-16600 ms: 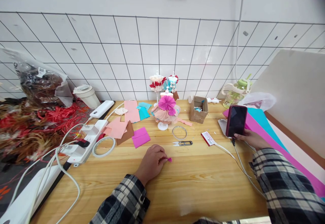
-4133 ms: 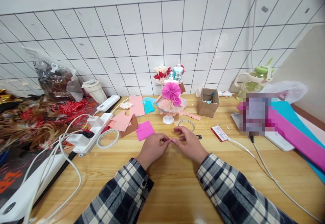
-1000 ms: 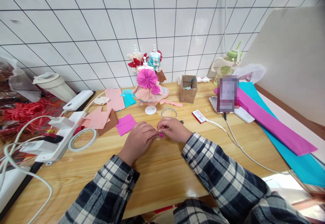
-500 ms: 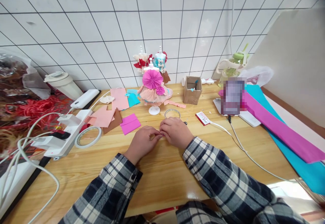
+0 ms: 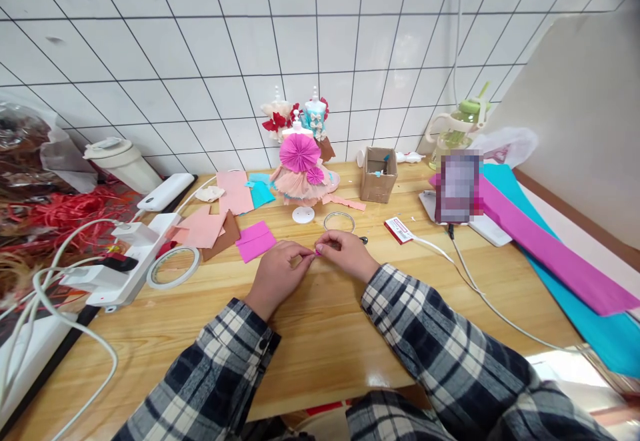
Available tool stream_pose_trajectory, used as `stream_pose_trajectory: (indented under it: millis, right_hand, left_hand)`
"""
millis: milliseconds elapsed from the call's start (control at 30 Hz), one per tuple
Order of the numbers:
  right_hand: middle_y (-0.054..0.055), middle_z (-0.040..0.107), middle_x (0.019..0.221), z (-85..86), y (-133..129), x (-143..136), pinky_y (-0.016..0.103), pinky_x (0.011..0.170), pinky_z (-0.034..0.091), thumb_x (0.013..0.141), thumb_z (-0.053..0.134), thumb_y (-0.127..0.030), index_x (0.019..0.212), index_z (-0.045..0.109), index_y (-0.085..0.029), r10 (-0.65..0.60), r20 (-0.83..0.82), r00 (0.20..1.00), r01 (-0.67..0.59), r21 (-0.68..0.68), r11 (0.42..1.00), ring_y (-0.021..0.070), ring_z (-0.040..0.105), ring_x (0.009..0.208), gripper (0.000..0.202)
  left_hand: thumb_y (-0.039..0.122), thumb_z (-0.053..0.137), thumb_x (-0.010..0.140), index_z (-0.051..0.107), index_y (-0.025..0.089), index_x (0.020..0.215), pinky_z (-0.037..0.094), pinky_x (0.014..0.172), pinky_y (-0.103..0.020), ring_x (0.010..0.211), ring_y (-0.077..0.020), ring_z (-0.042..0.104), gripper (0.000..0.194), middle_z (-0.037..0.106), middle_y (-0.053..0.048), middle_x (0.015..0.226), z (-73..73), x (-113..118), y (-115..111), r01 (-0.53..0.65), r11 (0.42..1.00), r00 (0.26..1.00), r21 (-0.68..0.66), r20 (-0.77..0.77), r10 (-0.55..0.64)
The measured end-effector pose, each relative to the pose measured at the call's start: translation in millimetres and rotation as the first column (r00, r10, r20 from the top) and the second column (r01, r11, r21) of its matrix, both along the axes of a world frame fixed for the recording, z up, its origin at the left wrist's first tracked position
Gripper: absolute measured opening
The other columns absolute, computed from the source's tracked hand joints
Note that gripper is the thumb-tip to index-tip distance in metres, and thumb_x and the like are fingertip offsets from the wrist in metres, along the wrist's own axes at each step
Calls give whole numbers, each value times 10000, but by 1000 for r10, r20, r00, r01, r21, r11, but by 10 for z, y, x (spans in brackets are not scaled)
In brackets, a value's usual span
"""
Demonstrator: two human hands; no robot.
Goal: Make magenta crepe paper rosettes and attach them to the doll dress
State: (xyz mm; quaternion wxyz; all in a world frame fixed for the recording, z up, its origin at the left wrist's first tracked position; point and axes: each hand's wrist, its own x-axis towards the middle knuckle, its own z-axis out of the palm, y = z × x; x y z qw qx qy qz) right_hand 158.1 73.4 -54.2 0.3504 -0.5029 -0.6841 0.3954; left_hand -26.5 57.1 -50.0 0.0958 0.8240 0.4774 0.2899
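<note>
Over the middle of the table, my left hand [image 5: 281,273] and my right hand [image 5: 349,254] meet at the fingertips. Both are closed in a pinch around a small magenta paper piece [image 5: 317,252], mostly hidden by the fingers. Behind them stands a miniature dress form [image 5: 296,167] in a peach ruffled skirt with pleated magenta rosettes. A folded magenta paper [image 5: 255,241] lies left of my hands. Just beyond my right hand is a thin tape ring [image 5: 340,214], and a small dark-tipped object [image 5: 364,240] shows beside it.
Peach paper [image 5: 199,225], brown paper and a white tape roll [image 5: 173,267] lie at left near a power strip [image 5: 145,261] with cables. A small cardboard box [image 5: 379,175] stands at the back. Rightward are a red-and-white packet [image 5: 399,230], a phone [image 5: 457,187] and long paper sheets [image 5: 550,247].
My right hand's fingers have opened out from a curl into a thumb-and-finger pinch, so a bit of magenta now shows. My left hand stays nearly in place.
</note>
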Motion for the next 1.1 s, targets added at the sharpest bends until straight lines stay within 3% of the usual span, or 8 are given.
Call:
stream_pose_trajectory:
  millis: [367,500,633,767,967,1100]
  right_hand:
    - [-31,568,621,9,-3,-32,181,445,394,713,651,-283,750,571,-165,10,-317,948,-113,-308,945,67,449,501,147]
    - [-4,617,696,-3,-6,-46,188,509,499,692,681,-198,809,610,-147,-86,-441,894,-142,-459,877,78,539,585,147]
    - [12,629,700,6,-17,-48,192,523,523,672,735,-198,799,608,-136,-166,-487,857,-155,-553,819,84,561,603,190]
    - [-6,639,698,50,-54,-54,224,523,542,661,759,-172,954,523,-175,-265,-529,807,-146,-612,777,76,533,553,376]
    - [-15,602,708,51,-62,-53,208,455,528,683,727,-215,818,604,-160,-162,-514,842,-204,-583,787,65,485,539,190]
    - [-8,620,729,19,-45,-37,189,443,515,692,717,-204,838,634,-164,-159,-508,846,-207,-590,781,65,501,540,173]
  left_hand:
    - [338,548,853,691,202,817,462,749,-318,794,-182,618,201,711,-37,832,6,10,-9,-13,1000,1000,22,2,13]
    - [326,551,850,693,205,820,459,748,-316,793,-180,616,189,712,-32,827,16,20,-19,-13,1000,1000,22,-11,13]
    - [332,539,856,693,203,831,456,765,-323,804,-185,612,202,710,-36,836,25,9,-18,-23,999,999,42,-27,24]
    - [326,526,864,689,191,834,454,765,-324,809,-187,605,214,705,-42,834,39,-7,-17,-22,998,999,67,-45,25]
    - [304,518,870,688,188,844,445,753,-321,805,-183,592,208,696,-47,839,49,-2,-18,11,997,997,73,-76,-5]
    - [313,519,873,688,186,842,441,756,-323,800,-183,586,214,696,-48,841,52,-2,-21,18,997,997,71,-82,-12]
